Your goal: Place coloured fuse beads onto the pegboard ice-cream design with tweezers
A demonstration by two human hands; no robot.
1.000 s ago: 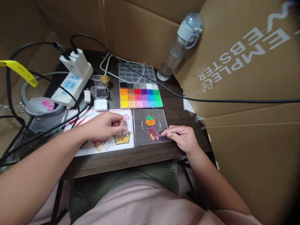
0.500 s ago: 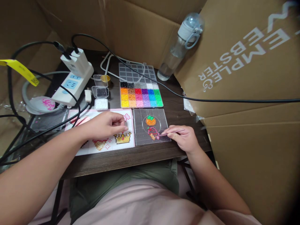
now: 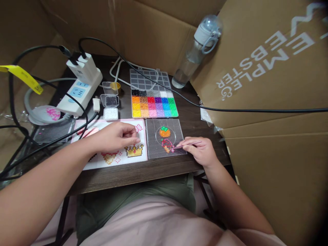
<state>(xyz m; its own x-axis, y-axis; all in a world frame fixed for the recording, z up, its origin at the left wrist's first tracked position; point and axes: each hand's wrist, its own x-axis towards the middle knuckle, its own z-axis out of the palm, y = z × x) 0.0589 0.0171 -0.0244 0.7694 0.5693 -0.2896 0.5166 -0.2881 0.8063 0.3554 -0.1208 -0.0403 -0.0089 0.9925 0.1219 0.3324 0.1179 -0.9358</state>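
My right hand pinches a pair of thin pink tweezers. Their tips are at the lower right of a half-outlined bead figure in red, pink, green and tan. That figure lies on a clear pegboard, just below a finished-looking orange bead fruit with a green top. To the left, my left hand rests with loosely curled fingers over a printed pattern sheet. Nothing shows between its thumb and fingers. A yellow pixel crown is printed right below that hand.
Behind the pegboard lies an open bead case with many colours. Small clear boxes of beads stand left of it, near a white power strip. A black cable crosses over the case. A water bottle stands by the cardboard wall.
Almost nothing differs. Both hands and the tweezers keep their places, and the view has shifted only very slightly.
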